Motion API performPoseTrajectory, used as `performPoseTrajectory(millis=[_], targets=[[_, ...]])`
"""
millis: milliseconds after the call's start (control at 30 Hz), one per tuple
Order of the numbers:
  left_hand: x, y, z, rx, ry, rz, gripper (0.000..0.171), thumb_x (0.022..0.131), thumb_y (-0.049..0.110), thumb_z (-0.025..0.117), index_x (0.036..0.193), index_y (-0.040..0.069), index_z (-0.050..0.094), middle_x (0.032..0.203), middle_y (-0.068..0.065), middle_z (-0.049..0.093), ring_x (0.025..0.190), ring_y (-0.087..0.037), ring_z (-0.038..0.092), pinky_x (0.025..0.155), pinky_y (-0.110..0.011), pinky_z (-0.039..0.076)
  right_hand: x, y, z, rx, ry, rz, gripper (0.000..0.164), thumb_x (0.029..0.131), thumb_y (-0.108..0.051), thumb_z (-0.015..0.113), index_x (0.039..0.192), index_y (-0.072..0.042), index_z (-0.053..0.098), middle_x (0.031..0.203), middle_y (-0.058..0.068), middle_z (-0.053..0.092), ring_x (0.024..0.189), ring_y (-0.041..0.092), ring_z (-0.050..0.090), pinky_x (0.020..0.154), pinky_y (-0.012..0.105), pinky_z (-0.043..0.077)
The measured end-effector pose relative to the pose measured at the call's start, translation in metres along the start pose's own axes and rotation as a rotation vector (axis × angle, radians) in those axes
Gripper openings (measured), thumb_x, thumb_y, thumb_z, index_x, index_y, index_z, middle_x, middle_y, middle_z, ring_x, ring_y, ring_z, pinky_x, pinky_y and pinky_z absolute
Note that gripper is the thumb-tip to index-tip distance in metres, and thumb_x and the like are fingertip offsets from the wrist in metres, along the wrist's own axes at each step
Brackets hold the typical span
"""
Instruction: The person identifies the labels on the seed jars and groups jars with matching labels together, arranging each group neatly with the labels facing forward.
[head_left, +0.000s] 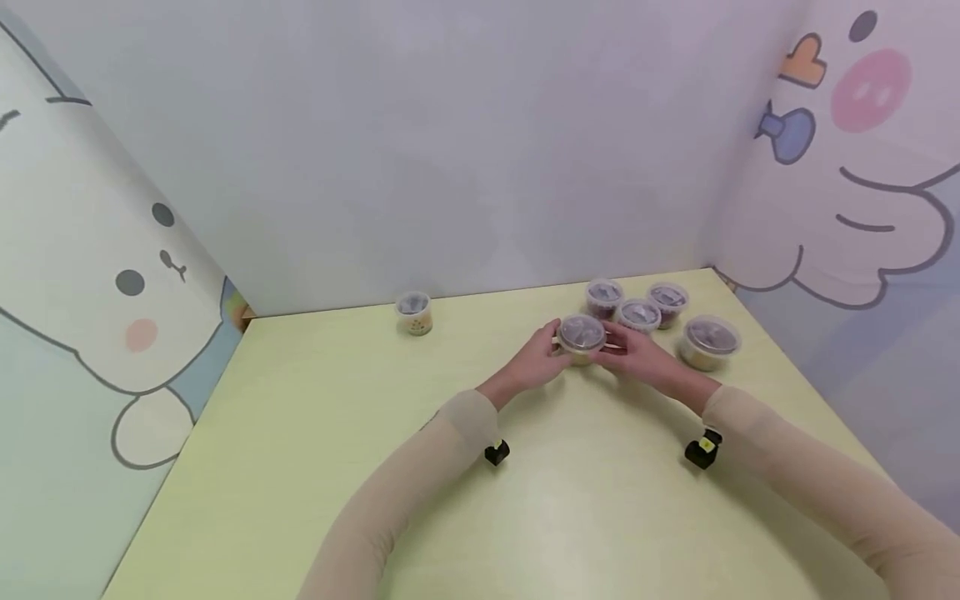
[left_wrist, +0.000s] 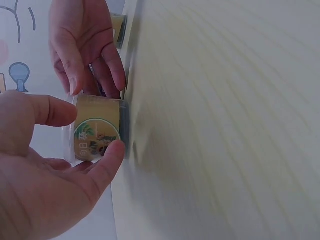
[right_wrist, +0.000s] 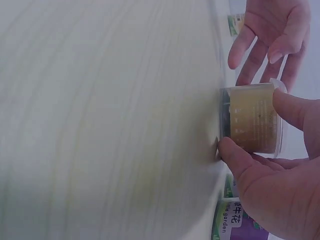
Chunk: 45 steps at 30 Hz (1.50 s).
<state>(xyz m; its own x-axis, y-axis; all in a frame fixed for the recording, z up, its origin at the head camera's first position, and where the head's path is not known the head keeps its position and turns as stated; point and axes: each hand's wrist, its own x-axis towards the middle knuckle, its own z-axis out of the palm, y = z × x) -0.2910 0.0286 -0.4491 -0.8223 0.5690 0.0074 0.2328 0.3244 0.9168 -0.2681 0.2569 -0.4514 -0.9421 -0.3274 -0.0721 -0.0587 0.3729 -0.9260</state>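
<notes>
A clear plastic cup [head_left: 582, 332] with a lid and a tan label stands upright between both hands. Printed characters and a green ring show on this cup [left_wrist: 97, 127] in the left wrist view. My left hand [head_left: 536, 360] holds its left side, finger and thumb against the wall. From the right, my right hand [head_left: 637, 358] holds it, one finger near the lid [right_wrist: 280, 117] and another low by the base. The base is at or just above the tabletop; I cannot tell whether it touches.
Behind my right hand stand several lidded cups, among them a purple one [head_left: 667, 303] and another [head_left: 603, 298]. A wider tan cup [head_left: 709, 343] is right of them. One small cup [head_left: 414, 313] stands alone at back left. Walls [head_left: 480, 167] enclose the table's back and sides.
</notes>
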Motion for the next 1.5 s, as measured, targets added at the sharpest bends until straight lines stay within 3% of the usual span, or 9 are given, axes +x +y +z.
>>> performPoseTrajectory(millis=[200, 367, 500, 667, 767, 967, 1167, 1333, 1500], targets=[[0.002, 0.003, 0.003, 0.054, 0.001, 0.035, 0.075, 0.096, 0.005, 0.057, 0.158, -0.007, 0.017, 0.160, -0.022, 0.032, 0.145, -0.030, 0.037, 0.114, -0.034, 0.037, -0.003, 0.000, -0.004, -0.029, 0.022, 0.005, 0.082, 0.099, -0.024, 0.070, 0.158, 0.005, 0.021, 0.152, 0.030, 0.040, 0.139, 0.042, 0.042, 0.102, 0.029, 0.048], [0.000, 0.003, 0.004, 0.051, 0.010, 0.080, 0.067, 0.094, -0.004, 0.052, 0.155, -0.010, 0.024, 0.156, -0.023, 0.038, 0.145, -0.025, 0.037, 0.112, -0.030, 0.038, -0.004, 0.000, -0.004, -0.005, 0.005, 0.018, 0.084, 0.098, -0.025, 0.071, 0.158, 0.005, 0.020, 0.153, 0.029, 0.040, 0.138, 0.042, 0.043, 0.099, 0.026, 0.049], [-0.003, 0.004, 0.003, 0.045, 0.009, 0.081, 0.068, 0.094, -0.004, 0.051, 0.155, -0.011, 0.021, 0.157, -0.024, 0.036, 0.145, -0.025, 0.036, 0.113, -0.030, 0.038, -0.003, 0.000, -0.002, 0.016, -0.002, 0.020, 0.084, 0.098, -0.025, 0.071, 0.158, 0.005, 0.021, 0.153, 0.029, 0.040, 0.137, 0.041, 0.045, 0.097, 0.023, 0.050], [-0.006, 0.006, 0.002, 0.074, 0.032, 0.046, 0.069, 0.097, 0.001, 0.053, 0.156, -0.010, 0.020, 0.157, -0.025, 0.035, 0.142, -0.030, 0.042, 0.111, -0.030, 0.040, -0.003, -0.002, 0.001, 0.083, -0.006, 0.044, 0.084, 0.098, -0.021, 0.071, 0.158, 0.006, 0.019, 0.152, 0.031, 0.039, 0.130, 0.039, 0.052, 0.098, 0.033, 0.053], [-0.009, 0.008, -0.001, 0.052, 0.047, 0.026, 0.068, 0.098, 0.004, 0.054, 0.157, -0.007, 0.022, 0.155, -0.023, 0.037, 0.134, -0.032, 0.050, 0.101, -0.030, 0.051, -0.002, -0.004, 0.002, 0.110, -0.009, 0.061, 0.085, 0.098, -0.021, 0.071, 0.159, 0.005, 0.018, 0.151, 0.032, 0.039, 0.125, 0.038, 0.057, 0.098, 0.040, 0.053], [-0.013, 0.012, -0.013, -0.009, 0.076, 0.041, 0.066, 0.099, 0.008, 0.055, 0.157, -0.003, 0.027, 0.145, -0.019, 0.046, 0.118, -0.027, 0.059, 0.083, -0.029, 0.057, 0.002, -0.014, 0.003, 0.093, -0.010, 0.056, 0.089, 0.097, -0.030, 0.073, 0.159, 0.004, 0.019, 0.150, 0.030, 0.041, 0.124, 0.042, 0.056, 0.096, 0.044, 0.055], [-0.024, 0.017, -0.027, 0.031, 0.137, 0.041, 0.064, 0.101, 0.019, 0.059, 0.158, 0.005, 0.032, 0.142, -0.013, 0.049, 0.112, -0.022, 0.059, 0.085, -0.030, 0.055, 0.004, -0.031, 0.006, 0.088, -0.025, 0.045, 0.092, 0.096, -0.040, 0.071, 0.159, 0.002, 0.019, 0.148, 0.024, 0.044, 0.128, 0.038, 0.053, 0.101, 0.049, 0.050], [-0.035, 0.020, -0.037, 0.015, 0.169, 0.098, 0.064, 0.102, 0.019, 0.060, 0.158, 0.006, 0.032, 0.141, -0.012, 0.048, 0.115, -0.025, 0.058, 0.085, -0.033, 0.056, 0.004, -0.046, 0.008, 0.094, -0.035, 0.039, 0.095, 0.095, -0.046, 0.070, 0.161, -0.001, 0.018, 0.152, 0.020, 0.042, 0.132, 0.035, 0.051, 0.107, 0.058, 0.043], [-0.046, 0.022, -0.050, -0.003, 0.184, 0.138, 0.062, 0.103, 0.019, 0.059, 0.157, 0.005, 0.033, 0.140, -0.012, 0.048, 0.117, -0.026, 0.057, 0.088, -0.037, 0.055, 0.005, -0.062, 0.015, 0.113, -0.046, 0.032, 0.090, 0.094, -0.048, 0.071, 0.159, -0.004, 0.026, 0.150, 0.016, 0.046, 0.130, 0.032, 0.053, 0.105, 0.053, 0.046]])
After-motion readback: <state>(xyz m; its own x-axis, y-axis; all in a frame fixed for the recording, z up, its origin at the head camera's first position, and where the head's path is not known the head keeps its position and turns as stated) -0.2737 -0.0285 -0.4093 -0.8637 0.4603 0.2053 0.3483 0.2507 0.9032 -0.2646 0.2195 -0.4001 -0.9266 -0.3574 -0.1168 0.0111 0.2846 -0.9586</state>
